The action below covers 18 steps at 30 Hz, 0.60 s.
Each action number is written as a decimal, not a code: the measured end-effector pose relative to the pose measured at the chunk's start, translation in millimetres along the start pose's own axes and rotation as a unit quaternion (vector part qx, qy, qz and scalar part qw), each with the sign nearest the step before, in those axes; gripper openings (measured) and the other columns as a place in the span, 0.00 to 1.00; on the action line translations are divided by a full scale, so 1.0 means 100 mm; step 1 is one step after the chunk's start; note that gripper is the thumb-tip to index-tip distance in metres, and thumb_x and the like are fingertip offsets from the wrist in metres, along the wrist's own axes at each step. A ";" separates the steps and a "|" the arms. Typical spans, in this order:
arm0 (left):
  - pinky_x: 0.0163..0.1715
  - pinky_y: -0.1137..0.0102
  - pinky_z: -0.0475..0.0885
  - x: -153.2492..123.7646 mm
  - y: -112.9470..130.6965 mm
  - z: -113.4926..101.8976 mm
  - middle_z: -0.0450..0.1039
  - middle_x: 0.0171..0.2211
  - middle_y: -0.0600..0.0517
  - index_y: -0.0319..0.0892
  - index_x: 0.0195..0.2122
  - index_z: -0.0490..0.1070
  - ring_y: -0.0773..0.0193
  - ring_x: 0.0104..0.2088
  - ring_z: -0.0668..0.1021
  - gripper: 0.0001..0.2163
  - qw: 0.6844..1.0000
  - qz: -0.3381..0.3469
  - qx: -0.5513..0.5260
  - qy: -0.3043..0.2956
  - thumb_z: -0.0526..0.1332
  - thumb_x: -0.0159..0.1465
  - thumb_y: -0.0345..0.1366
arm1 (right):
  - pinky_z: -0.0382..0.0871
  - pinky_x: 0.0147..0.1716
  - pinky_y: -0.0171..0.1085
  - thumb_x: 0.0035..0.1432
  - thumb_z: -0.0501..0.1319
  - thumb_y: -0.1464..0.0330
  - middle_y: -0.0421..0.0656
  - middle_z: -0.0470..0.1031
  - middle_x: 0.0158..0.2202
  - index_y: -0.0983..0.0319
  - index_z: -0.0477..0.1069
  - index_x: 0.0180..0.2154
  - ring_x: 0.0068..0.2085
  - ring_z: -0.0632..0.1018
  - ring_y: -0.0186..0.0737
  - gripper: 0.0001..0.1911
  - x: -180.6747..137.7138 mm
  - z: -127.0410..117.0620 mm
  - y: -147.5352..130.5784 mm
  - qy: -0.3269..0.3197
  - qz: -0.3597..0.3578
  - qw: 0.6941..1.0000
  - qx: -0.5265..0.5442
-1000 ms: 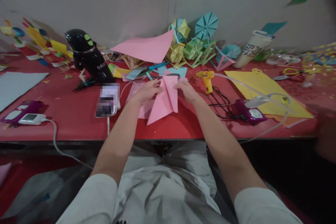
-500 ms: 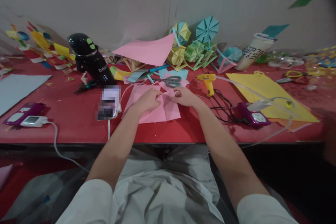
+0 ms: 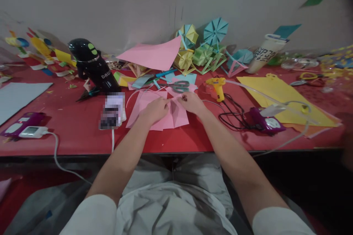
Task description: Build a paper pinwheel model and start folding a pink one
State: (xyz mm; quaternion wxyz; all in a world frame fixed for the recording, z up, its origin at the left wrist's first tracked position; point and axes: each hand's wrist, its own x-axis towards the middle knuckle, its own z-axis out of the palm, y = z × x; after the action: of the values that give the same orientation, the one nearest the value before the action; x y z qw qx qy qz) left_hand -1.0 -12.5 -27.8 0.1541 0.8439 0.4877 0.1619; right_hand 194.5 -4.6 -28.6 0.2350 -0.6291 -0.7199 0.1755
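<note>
A folded pink paper (image 3: 176,114) lies on the red table (image 3: 71,125) in front of me, on top of another pink sheet (image 3: 140,108). My left hand (image 3: 154,109) rests on its left half with fingers curled, pinching the fold at the middle. My right hand (image 3: 191,102) pinches the paper's upper right edge. Grey scissors (image 3: 179,86) lie just beyond my hands.
A phone (image 3: 111,114) on a cable lies left of the paper, with a black bottle (image 3: 92,66) behind it. A yellow glue gun (image 3: 217,86), black cords, a purple device (image 3: 266,119) and yellow sheets (image 3: 278,95) sit right. Folded paper shapes (image 3: 204,53) line the wall.
The pink paper was held up off the table a second ago; it now lies flat and both hands press and pinch its folds.
</note>
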 end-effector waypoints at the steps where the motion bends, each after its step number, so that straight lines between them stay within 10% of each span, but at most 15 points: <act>1: 0.43 0.62 0.70 0.00 0.00 0.00 0.75 0.45 0.42 0.45 0.54 0.73 0.52 0.43 0.77 0.20 1.000 -0.004 -0.002 -0.003 0.51 0.63 0.32 | 0.57 0.28 0.37 0.58 0.57 0.60 0.46 0.73 0.30 0.60 0.62 0.24 0.33 0.72 0.42 0.14 0.00 0.00 -0.02 0.006 0.013 1.000 -0.008; 18: 0.44 0.57 0.69 0.03 -0.08 0.10 0.74 0.48 0.41 0.48 0.54 0.74 0.47 0.45 0.77 0.18 0.999 -0.034 -0.023 -0.001 0.53 0.65 0.36 | 0.63 0.32 0.40 0.58 0.56 0.62 0.51 0.75 0.36 0.60 0.69 0.26 0.37 0.74 0.47 0.12 -0.06 0.00 -0.11 -0.025 0.055 0.995 -0.078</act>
State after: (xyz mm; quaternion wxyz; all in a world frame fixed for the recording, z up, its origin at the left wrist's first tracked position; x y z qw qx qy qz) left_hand -1.5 -7.1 -39.4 0.1794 0.8234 0.5117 0.1674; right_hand 186.0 -11.7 -23.7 0.1569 -0.6798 -0.7011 0.1473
